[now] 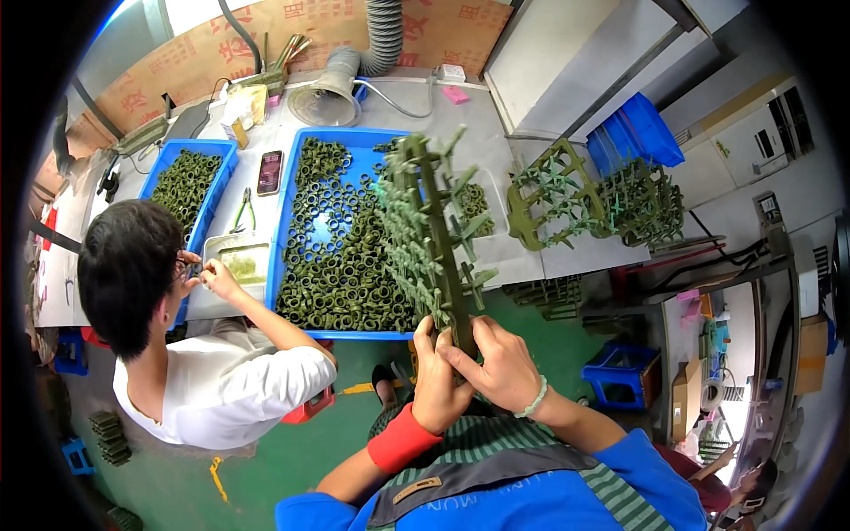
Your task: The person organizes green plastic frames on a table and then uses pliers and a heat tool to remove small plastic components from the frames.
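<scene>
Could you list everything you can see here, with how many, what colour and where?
Branched rack: one, green, in both hands
Large tray: one, blue, mid-table
Small rings: too many to count, dark green, inside both blue trays
Narrower tray: one, blue, table's left
Phone: one, dark, between those trays
Pliers: one, green-handled, below the phone
Hose: one, grey, at the back
Other racks: at least two, green, table's right
Bin: one, blue, behind those racks
Stool: several, blue, on the floor
Co-worker: one, white top, left
Left hand: one, red wristband, on the rack's lower end
Right hand: one, pale bracelet, likewise
Some distant clutter is too small to identify.
</scene>
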The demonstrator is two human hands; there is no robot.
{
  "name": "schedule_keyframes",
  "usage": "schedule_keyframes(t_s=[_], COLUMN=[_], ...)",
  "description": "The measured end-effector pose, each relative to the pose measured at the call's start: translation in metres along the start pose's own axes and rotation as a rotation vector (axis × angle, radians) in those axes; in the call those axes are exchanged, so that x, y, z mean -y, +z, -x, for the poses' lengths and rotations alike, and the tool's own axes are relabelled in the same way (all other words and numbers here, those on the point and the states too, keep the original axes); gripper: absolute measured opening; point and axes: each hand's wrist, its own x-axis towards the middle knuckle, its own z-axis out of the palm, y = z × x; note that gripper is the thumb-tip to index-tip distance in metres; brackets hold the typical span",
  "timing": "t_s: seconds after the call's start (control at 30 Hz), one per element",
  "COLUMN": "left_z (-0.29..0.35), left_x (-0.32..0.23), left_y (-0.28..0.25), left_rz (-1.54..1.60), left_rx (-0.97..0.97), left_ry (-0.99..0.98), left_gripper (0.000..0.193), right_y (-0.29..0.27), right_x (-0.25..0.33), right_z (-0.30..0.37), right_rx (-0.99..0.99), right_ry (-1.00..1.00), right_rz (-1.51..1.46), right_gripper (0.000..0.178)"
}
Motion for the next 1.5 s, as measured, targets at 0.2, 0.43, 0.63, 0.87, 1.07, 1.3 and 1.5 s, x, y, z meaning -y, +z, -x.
schedule_keyframes(t_s=[0.2, 0.43, 0.63, 0.87, 1.07, 1.3, 1.5], left_z=[0.000, 0.029, 0.089, 0.078, 0.076, 0.068, 0.070], left_x=[-0.016, -0.026, 0.028, 0.008, -0.001, -0.008, -0.008], left_y=[-0.011, -0.073, -0.097, -0.075, -0.069, -0.066, -0.060], left_rz=[0.129, 0.279, 0.843, 1.449, 1.329, 1.102, 1.022], left_rx=[0.006, 0.113, 0.138, 0.015, 0.157, 0.302, 0.292], left_ry=[-0.082, -0.091, -0.727, -0.592, -0.502, -0.393, -0.376], left_gripper=[0.078, 0.031, 0.041, 0.075, 0.068, 0.057, 0.055], right_y=[-0.003, -0.015, -0.016, 0.001, 0.026, 0.036, 0.042], right_x=[-0.016, -0.037, -0.057, -0.075, -0.099, -0.117, -0.120], right_z=[0.001, -0.004, -0.008, 0.006, 0.019, 0.022, 0.020], right_rx=[-0.116, -0.085, -0.006, 0.129, 0.211, 0.333, 0.388], right_ry=[0.118, 0.162, 0.333, 0.625, 0.686, 0.680, 0.660], right_rz=[-0.087, -0.408, -0.883, -1.199, -1.301, -1.361, -1.356], right_gripper=[0.025, 0.021, 0.031, 0.033, 0.034, 0.035, 0.035])
